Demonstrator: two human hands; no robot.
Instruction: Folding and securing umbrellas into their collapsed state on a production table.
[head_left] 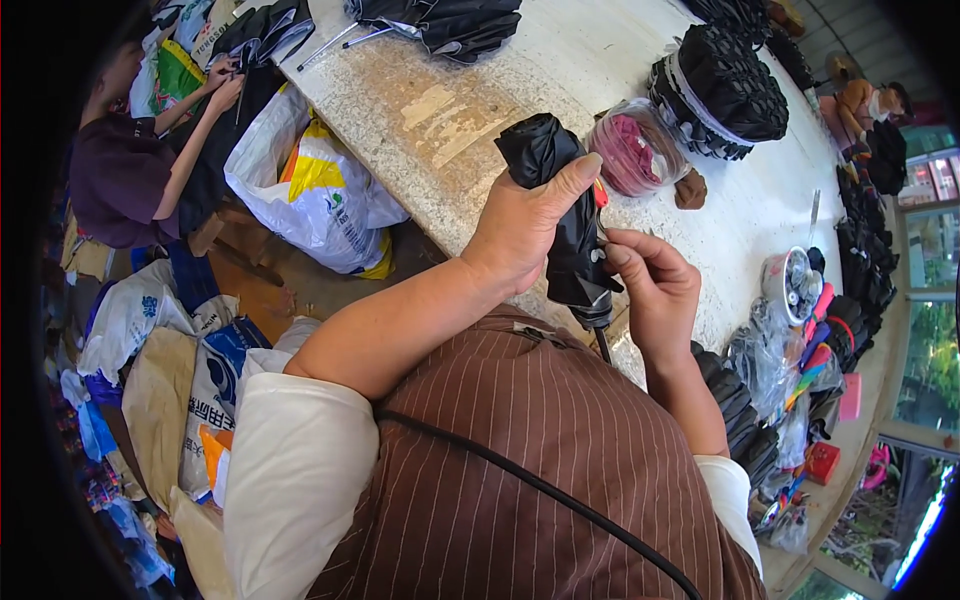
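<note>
A folded black umbrella (575, 240) is held in front of my body, tilted, its bundled cloth end up and its handle end down toward my apron. My left hand (525, 220) wraps round it from the left, thumb stretched along its top side. At the umbrella's right side my right hand (655, 280) is closed in a pinch, its fingertips against the black cloth. A small pale bit shows by those fingertips, too small to name. Beside my left thumb a small red-orange piece (600, 192) sticks out; the left fingers hide most of it.
A worn white table (390, 110) lies ahead. On it are a clear jar with pink cloth (632, 150), a tied black bundle (720, 90), another black umbrella (450, 25) and a metal tin (790, 285). A co-worker (125, 170) handles black cloth at left, near white sacks (310, 190).
</note>
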